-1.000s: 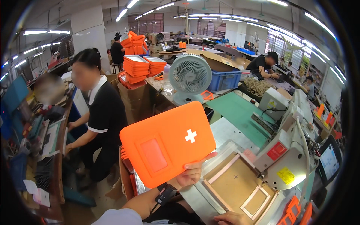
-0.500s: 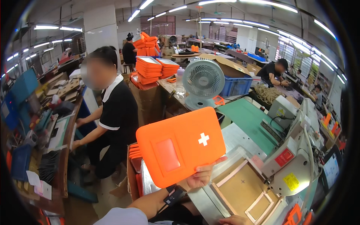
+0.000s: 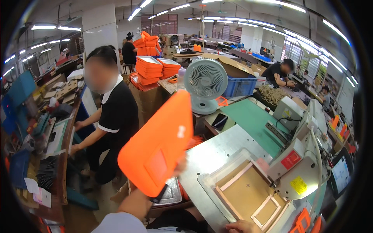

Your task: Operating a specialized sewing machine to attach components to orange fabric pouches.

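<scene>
My left hand (image 3: 181,164) grips an orange first-aid case panel (image 3: 165,136) by its right edge. The panel is tilted and blurred, with rounded corners, a white cross and a rectangular window. It hangs in the air left of the metal plate (image 3: 210,151). At the lower edge my right hand (image 3: 241,226) lies at the near side of a template frame (image 3: 243,190), its fingers only partly visible and nothing seen in them. The template has a tan base, pale strips round it and a smaller rectangle in one corner.
A sewing machine (image 3: 299,163) stands right of the template, beside a screen (image 3: 342,171). Orange frames (image 3: 301,221) lie at lower right. Beyond are a fan (image 3: 206,81), a phone (image 3: 220,121) and a blue crate (image 3: 239,87). At left a co-worker (image 3: 118,112) stands at a bench.
The orange panel has swung left and turned more edge-on, carried by my left hand. My right hand stays by the template frame. The view has shifted slightly.
</scene>
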`<action>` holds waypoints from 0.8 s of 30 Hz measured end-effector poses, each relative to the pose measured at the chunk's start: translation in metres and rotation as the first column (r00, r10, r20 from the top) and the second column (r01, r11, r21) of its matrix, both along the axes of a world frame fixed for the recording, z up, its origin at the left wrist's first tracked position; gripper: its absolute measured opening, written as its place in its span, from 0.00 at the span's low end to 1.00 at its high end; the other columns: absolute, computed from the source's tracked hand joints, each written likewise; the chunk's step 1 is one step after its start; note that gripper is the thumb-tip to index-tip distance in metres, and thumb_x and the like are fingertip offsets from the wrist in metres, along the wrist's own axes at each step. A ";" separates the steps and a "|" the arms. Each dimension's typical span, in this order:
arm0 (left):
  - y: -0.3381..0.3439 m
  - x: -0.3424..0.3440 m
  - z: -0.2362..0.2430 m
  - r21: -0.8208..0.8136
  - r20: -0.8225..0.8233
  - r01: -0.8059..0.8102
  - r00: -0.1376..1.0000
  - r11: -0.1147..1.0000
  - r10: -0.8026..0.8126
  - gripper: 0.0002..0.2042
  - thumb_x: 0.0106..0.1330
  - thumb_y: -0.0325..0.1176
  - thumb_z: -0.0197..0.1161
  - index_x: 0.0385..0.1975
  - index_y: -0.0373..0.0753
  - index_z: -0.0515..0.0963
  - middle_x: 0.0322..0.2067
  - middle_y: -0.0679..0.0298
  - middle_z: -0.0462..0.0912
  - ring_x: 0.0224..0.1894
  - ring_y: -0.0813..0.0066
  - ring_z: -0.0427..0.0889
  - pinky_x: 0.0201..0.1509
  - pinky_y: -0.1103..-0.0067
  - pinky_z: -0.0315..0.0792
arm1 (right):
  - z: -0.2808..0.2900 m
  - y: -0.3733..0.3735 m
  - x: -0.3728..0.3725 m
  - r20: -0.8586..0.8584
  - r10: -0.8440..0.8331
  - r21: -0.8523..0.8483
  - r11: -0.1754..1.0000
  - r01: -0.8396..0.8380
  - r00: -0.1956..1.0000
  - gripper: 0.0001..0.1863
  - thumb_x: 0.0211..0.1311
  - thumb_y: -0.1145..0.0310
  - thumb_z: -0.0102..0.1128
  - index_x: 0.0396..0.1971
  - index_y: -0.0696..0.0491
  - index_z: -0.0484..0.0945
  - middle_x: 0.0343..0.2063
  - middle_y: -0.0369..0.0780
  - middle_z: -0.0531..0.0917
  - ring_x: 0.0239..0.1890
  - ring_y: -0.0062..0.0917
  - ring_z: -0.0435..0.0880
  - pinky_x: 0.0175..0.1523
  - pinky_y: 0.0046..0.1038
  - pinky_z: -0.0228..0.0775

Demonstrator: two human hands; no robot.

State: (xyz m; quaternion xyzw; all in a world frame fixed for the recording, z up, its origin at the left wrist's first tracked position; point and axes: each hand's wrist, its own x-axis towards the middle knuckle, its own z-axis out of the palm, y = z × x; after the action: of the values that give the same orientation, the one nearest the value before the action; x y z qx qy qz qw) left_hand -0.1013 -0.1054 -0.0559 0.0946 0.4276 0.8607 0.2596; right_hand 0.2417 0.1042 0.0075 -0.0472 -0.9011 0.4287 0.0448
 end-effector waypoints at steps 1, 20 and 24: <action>-0.018 -0.013 -0.006 -0.090 -0.057 -0.092 0.995 0.992 0.088 0.17 0.75 0.37 0.51 0.58 0.35 0.69 0.34 0.69 0.78 0.33 0.82 0.75 0.40 0.82 0.71 | -0.004 0.002 0.001 0.010 -0.009 -0.008 1.000 0.009 1.000 0.08 0.61 0.76 0.59 0.39 0.57 0.83 0.35 0.46 0.85 0.39 0.40 0.84 0.47 0.33 0.75; -0.135 -0.004 -0.212 -0.817 -0.571 -0.558 0.817 0.144 -0.075 0.23 0.64 0.32 0.60 0.59 0.37 0.70 0.44 0.44 0.79 0.48 0.43 0.79 0.49 0.61 0.74 | 0.000 -0.001 -0.006 0.055 -0.013 -0.038 0.999 0.015 0.998 0.09 0.61 0.77 0.57 0.40 0.59 0.83 0.37 0.47 0.85 0.41 0.39 0.85 0.48 0.31 0.75; -0.117 0.005 -0.197 -0.794 -0.592 -0.598 0.802 -0.112 -0.085 0.25 0.62 0.33 0.63 0.61 0.39 0.70 0.43 0.43 0.74 0.44 0.41 0.79 0.47 0.60 0.75 | -0.006 0.001 -0.004 0.039 -0.016 -0.024 1.000 0.017 0.999 0.09 0.62 0.77 0.57 0.40 0.59 0.83 0.37 0.47 0.85 0.41 0.39 0.85 0.48 0.31 0.75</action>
State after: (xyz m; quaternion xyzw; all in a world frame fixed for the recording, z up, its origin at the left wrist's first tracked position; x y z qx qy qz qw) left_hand -0.0965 -0.2224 -0.2526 -0.0099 0.9642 0.2602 -0.0498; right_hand 0.2376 0.1050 0.0017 -0.0637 -0.8962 0.4380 0.0303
